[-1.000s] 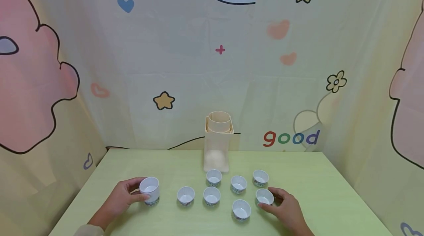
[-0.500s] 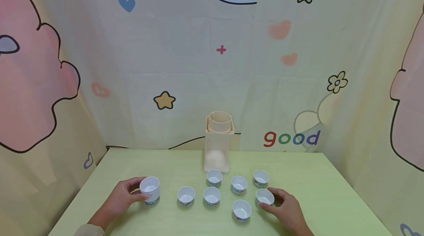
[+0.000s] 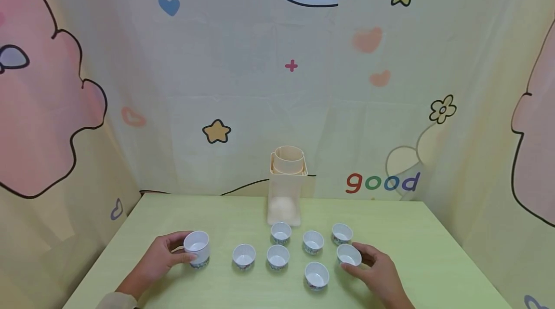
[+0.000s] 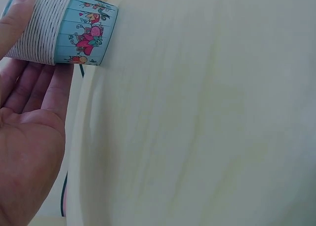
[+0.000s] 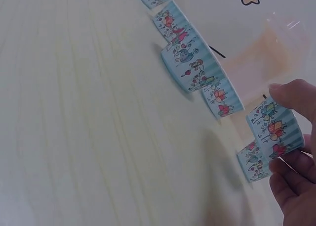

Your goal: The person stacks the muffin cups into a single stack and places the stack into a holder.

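My left hand (image 3: 161, 257) grips a stack of paper baking cups (image 3: 197, 247) at the left of the table. In the left wrist view the stack (image 4: 86, 30) shows many nested rims and a light-blue floral outer wall. On the right, my right hand (image 3: 380, 273) pinches a single baking cup (image 3: 349, 254) between thumb and fingers. Seen from the right wrist, that cup (image 5: 277, 129) seems raised a little off the table. Its nearest neighbours are a baking cup (image 3: 342, 234) behind it and another baking cup (image 3: 316, 275) to its front left.
Between the hands, several more white-lined baking cups (image 3: 277, 257) stand apart on the pale green table (image 3: 234, 217). Behind them a beige upright holder (image 3: 284, 198) with a round tube at its top stands near the back edge. A printed cloth (image 3: 247, 68) hangs behind the table.
The right hand and its baking cup have moved slightly up and to the right. The left hand with the stack stays in place; the head view has shifted slightly.
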`<control>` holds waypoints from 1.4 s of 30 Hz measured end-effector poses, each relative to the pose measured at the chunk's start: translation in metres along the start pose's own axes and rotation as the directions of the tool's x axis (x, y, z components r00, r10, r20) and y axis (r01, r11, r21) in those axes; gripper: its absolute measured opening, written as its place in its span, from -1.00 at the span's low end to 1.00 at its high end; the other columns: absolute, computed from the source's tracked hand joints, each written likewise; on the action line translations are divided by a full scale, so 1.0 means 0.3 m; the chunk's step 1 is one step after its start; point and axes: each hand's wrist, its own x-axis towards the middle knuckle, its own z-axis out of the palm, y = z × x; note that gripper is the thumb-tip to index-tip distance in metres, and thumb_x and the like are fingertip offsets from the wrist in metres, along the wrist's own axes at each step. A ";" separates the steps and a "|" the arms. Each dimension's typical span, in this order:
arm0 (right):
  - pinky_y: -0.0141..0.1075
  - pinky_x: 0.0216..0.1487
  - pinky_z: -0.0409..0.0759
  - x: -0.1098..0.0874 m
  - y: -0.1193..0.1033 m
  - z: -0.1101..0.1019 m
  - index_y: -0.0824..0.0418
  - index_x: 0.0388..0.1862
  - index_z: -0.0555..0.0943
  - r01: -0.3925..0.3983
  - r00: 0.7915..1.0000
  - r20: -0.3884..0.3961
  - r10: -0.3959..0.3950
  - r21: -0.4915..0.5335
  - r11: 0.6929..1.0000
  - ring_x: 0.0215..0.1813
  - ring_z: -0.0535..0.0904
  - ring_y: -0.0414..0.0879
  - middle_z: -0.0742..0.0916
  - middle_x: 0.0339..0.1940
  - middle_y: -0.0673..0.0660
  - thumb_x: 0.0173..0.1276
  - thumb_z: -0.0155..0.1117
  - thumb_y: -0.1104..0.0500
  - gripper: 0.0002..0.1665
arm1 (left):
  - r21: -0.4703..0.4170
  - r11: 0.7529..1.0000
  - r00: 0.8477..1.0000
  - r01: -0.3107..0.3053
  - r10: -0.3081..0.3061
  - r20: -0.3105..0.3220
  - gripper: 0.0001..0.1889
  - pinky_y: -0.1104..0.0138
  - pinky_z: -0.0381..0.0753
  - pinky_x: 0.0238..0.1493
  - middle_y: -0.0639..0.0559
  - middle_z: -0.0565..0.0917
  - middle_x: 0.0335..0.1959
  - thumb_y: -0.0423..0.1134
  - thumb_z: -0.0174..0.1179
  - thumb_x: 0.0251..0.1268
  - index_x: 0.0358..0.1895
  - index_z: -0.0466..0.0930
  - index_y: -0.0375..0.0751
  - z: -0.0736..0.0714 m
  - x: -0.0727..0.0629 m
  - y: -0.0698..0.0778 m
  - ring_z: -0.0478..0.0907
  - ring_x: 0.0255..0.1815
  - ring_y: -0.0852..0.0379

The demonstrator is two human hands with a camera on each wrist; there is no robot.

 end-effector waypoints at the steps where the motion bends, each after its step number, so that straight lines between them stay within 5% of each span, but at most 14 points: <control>1: -0.44 0.07 0.70 0.000 -0.004 0.000 0.23 0.27 0.64 0.001 1.000 0.000 -0.001 0.006 1.000 0.18 0.71 0.04 0.73 0.21 0.22 0.05 0.70 -0.02 -0.19 | -0.001 1.000 1.000 -0.001 0.001 0.002 -0.28 0.30 0.73 0.18 -0.38 0.59 0.29 -0.26 0.55 0.10 0.33 0.49 -0.47 0.000 0.001 0.000 0.59 0.28 -0.22; 17: -0.43 0.01 0.72 -0.029 -0.104 0.026 0.28 0.25 0.64 0.155 0.987 0.018 -0.160 0.166 0.974 -0.01 0.73 -0.19 0.78 0.11 0.20 0.08 0.68 0.18 -0.27 | -0.007 1.000 1.000 -0.026 0.026 0.005 -0.28 0.30 0.71 0.20 -0.40 0.59 0.27 -0.27 0.55 0.10 0.31 0.49 -0.50 0.000 -0.003 0.007 0.58 0.30 -0.22; 42: -0.47 0.02 0.71 -0.016 -0.255 0.152 0.22 0.11 0.71 0.209 0.964 0.107 -0.242 0.250 0.945 -0.06 0.71 -0.16 0.76 -0.04 0.15 -0.01 0.71 0.21 -0.36 | 0.011 1.000 1.000 0.013 -0.013 -0.008 -0.28 0.26 0.71 0.21 -0.34 0.60 0.29 -0.26 0.55 0.10 0.33 0.50 -0.45 0.002 0.001 -0.001 0.57 0.30 -0.22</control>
